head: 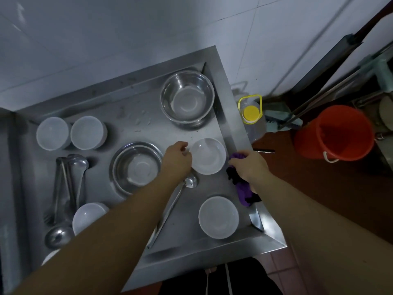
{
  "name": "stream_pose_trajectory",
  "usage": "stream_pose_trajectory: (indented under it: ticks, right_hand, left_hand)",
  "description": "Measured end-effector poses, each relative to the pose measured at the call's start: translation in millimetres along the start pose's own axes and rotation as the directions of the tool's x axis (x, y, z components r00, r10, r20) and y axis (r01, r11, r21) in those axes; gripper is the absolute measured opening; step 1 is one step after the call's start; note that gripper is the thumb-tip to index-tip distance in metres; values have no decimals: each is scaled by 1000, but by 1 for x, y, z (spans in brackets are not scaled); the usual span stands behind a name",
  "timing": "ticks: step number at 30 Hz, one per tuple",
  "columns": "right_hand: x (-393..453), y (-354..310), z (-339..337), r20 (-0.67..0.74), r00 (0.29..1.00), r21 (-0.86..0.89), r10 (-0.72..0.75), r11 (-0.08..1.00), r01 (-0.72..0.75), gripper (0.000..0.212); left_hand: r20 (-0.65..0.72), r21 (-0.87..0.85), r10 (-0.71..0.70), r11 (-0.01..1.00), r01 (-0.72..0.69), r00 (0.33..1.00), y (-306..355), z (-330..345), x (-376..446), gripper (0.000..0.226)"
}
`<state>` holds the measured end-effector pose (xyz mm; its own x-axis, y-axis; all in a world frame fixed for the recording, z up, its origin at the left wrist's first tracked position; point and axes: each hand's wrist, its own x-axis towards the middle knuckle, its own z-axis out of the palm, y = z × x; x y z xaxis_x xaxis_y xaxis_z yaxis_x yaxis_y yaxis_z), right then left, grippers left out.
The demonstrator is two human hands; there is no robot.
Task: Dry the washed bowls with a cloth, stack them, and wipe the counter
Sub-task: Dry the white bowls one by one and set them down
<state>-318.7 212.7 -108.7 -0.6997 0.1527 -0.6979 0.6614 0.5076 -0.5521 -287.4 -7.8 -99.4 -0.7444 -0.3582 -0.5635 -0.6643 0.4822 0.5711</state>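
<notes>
Bowl (208,156) at left hand (177,159), cloth (244,188) gripped

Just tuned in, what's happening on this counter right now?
A person is drying dishes at a steel counter. The left hand grips the rim of a white bowl, while the right hand holds a purple cloth beside it. Other white bowls and two steel bowls sit apart, unstacked, with ladles lying among them.

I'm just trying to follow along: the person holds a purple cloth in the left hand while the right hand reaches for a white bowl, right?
Not quite: the hands are swapped. In the head view the right hand grips the purple cloth, and the left hand reaches for the white bowl.
</notes>
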Motion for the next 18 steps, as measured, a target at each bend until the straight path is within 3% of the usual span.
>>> stream_pose_trajectory:
  ticks: [2,5,8,12,18]
  right_hand:
    - [-9,5,-8,29,1000,59,7,998,-9,10]
    - [-23,14,-16,23,1000,105,13,994,-15,13]
    - [-40,24,-18,67,997,171,49,983,-59,16]
    - [-58,39,-19,107,991,195,75,976,-95,13]
    - [-75,54,-23,126,988,264,92,957,-123,19]
  left_hand:
    - [-4,105,143,984,-141,990,-5,-6,-25,32]
    - [163,225,202,945,-235,966,-23,0,-66,17]
    - [281,292,87,941,-171,956,-54,20,-99,16]
    - [329,280,-45,959,-52,943,-85,43,-118,25]
    - [388,163,-161,981,105,908,-91,52,-111,31]
